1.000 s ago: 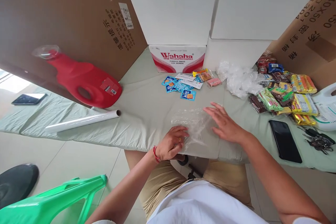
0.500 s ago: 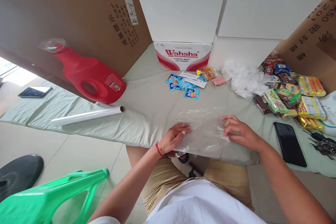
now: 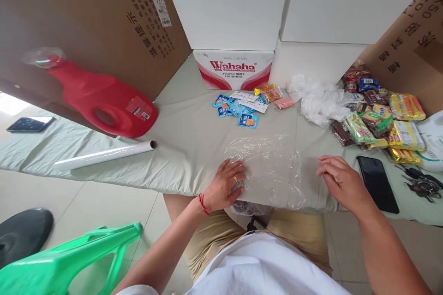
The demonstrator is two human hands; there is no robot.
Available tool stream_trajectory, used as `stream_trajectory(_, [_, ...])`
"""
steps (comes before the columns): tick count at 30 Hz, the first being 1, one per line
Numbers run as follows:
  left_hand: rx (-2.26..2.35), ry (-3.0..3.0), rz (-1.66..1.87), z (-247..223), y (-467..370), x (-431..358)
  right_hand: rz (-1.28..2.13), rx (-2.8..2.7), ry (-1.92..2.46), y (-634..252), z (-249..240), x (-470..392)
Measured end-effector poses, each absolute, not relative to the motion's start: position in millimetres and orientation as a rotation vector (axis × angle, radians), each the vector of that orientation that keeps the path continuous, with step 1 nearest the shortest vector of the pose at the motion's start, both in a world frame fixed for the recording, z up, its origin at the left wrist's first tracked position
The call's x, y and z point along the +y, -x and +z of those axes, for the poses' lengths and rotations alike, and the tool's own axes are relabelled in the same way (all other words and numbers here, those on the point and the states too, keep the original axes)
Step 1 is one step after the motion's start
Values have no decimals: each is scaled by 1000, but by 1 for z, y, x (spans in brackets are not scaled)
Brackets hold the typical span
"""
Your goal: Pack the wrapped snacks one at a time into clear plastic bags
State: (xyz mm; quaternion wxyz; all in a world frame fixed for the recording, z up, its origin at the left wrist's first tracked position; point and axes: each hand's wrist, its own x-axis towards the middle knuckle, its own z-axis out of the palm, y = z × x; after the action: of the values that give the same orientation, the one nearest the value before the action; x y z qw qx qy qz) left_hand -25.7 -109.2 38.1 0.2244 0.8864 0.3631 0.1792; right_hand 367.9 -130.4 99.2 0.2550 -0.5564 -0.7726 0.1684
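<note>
A sheet of clear plastic film lies wrinkled on the cloth-covered table, its near edge hanging over the front. My left hand, with a ring and a red bracelet, rests on the film's left side, palm down and fingers apart. Off the film's right edge, my right hand hovers with loosely bent fingers and nothing in them. Behind the film are blue snack sachets, white packets, an orange-wrapped snack and a pink packet. To the left lies a roll of film.
A red jug stands at left. Crumpled clear plastic and a pile of packaged snacks are at right, near a black phone and keys. White boxes back the table. A green stool is below left.
My right hand has let go of the film's right edge and moved right, away from it. My left hand has spread flatter on the film. The view has shifted slightly.
</note>
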Motion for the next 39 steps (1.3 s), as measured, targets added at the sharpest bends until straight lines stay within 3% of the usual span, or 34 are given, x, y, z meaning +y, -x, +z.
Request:
stream_trajectory(4, [1079,-2440,508,41,23,-111,505,-2119,1326,-299,110,-129])
stream_trajectory(8, [1373,-2400,713,42,3,-105,503,-2301,1151,-225,74,-146])
stream_trajectory(11, [1503,-2408,662,39,-13,-97,465,-2398,1132,-203,44,-160])
stream_trajectory(18, [1645,-2419,410,24,-3,-90,291,-2402,1468,-288,20,-178])
stream_trajectory(24, [1812,-2335,384,24,7,-104,-47,-1976,1954,-373,21,-186])
stream_trajectory(34, [2086,-2110,458,27,9,-147,538,-1840,1897,-314,22,-141])
stream_trajectory(39, [2095,-2167,408,38,31,-168,531,-1820,1804,-336,22,-99])
